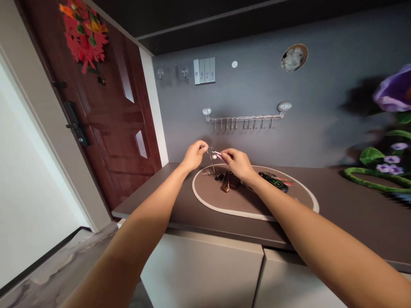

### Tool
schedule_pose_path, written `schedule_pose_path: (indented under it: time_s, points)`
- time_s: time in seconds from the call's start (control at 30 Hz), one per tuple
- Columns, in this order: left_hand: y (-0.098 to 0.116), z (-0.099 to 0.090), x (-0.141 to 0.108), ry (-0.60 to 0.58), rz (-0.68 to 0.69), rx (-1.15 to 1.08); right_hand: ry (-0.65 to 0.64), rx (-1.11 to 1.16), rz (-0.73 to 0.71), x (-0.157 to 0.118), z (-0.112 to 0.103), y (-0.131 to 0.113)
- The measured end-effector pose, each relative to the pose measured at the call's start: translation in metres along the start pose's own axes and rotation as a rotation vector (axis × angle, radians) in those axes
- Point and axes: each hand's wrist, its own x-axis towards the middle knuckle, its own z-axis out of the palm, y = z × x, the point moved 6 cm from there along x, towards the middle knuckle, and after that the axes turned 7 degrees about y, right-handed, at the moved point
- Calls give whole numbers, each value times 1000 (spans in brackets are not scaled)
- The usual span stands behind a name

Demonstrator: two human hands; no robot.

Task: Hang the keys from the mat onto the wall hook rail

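My left hand [195, 155] pinches a metal key ring [210, 150] above the left end of an oval mat [208, 203]. My right hand [238, 162] is closed on a pink strap [219, 154] that meets the ring. A short chain dangles from the ring toward the mat. Below my right hand, a brown leather-like piece [226, 182] and other small dark items lie on the mat, partly hidden by the hand. Right of my right wrist is a black case with green marks [274, 182], with more small keychain-like items beside it.
A clear rail with several hooks [245, 118] is fixed to the grey wall behind. Purple artificial flowers [393, 87] stand on the right of the brown counter [359, 214]. A dark red door [118, 128] is at left, and a dark shelf [224, 17] hangs overhead.
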Motion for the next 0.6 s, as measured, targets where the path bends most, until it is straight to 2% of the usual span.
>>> schedule_pose_path:
  time_s: [0.13,0.27,0.43,0.6]
  points:
    - [-11,6,-1,33,-159,-260,-63,88,76,-4,9,5]
    - [-11,13,-3,5,-299,-476,-121,157,103,-8,16,3]
    - [-3,16,-6,-11,-337,-588,-40,254,80,-9,8,-8]
    - [3,22,-10,-43,-342,-602,42,309,67,-7,4,-10]
